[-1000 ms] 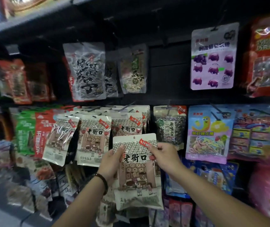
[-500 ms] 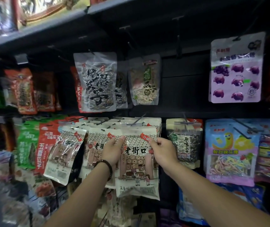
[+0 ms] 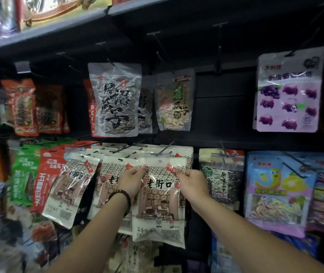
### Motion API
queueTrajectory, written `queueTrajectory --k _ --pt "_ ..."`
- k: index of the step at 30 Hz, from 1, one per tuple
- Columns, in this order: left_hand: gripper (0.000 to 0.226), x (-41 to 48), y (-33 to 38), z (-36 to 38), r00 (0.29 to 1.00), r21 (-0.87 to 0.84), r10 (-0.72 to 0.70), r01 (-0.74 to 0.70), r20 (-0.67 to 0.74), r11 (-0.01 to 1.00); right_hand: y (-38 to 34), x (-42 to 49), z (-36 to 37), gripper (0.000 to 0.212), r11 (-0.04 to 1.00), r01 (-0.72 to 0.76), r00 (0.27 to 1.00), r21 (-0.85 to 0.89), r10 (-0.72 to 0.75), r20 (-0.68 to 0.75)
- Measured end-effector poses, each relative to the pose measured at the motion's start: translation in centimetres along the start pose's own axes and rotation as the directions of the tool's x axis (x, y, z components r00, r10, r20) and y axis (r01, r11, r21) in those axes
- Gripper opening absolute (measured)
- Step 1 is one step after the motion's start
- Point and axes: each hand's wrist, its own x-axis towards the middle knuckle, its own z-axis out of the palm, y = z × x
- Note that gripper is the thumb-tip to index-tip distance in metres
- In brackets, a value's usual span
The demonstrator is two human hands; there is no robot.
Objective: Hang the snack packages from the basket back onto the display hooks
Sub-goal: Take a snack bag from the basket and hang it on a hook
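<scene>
Both top corners of the snack package (image 3: 159,203) pinched, by my left hand (image 3: 132,179) and right hand (image 3: 191,181). I'd line its hole up with the hook (image 3: 167,147) tip, then push level.

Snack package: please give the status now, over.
Left hand and right hand both pinch white snack package at top corners. Top edge at hook tip; threaded or not, unclear. Matching packages hang behind.

Dark beaded bracelet (image 3: 125,192) round left wrist, bare forearms
</scene>
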Motion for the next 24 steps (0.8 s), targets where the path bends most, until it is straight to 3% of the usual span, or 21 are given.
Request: queueTrajectory --k 3,8,13,16,20,24 --pt "0.047 -0.1 0.2 0.8 0.997 0.198 0.016 -0.001 -0.077 0.980 -0.2 0.0 -0.4 0.053 0.979 0.024 1.000 -0.203 -0.027 -0.013" --pt "0.043 -2.0 0.3 3.0 0.962 0.208 0.084 -0.029 -0.259 0.978 -0.2 -1.6 -2.2 0.039 0.930 0.131 0.991 -0.342 -0.127 0.036" --pt "0.048 -6.5 -2.4 5.8 0.906 0.273 0.331 -0.259 -0.265 0.927 3.0 -5.1 -5.3 0.022 0.884 0.174 0.984 -0.433 -0.143 0.103" --pt "0.047 -10.2 -5.0 7.8 0.856 0.416 0.465 -0.347 -0.226 0.841 7.1 -8.1 -7.9 0.015 0.874 0.147 0.979 -0.463 -0.061 0.195" --pt "0.052 -17.0 -9.6 10.0 0.838 0.512 0.528 -0.395 -0.141 0.763 14.6 -13.8 -11.0 0.012 0.849 0.132 0.952 -0.511 0.034 0.304" --pt "0.036 -25.6 -17.4 13.3 0.829 0.533 0.517 -0.542 0.213 0.650 23.5 -19.9 -13.5 0.009 0.768 0.079 0.916 -0.636 0.197 0.351"
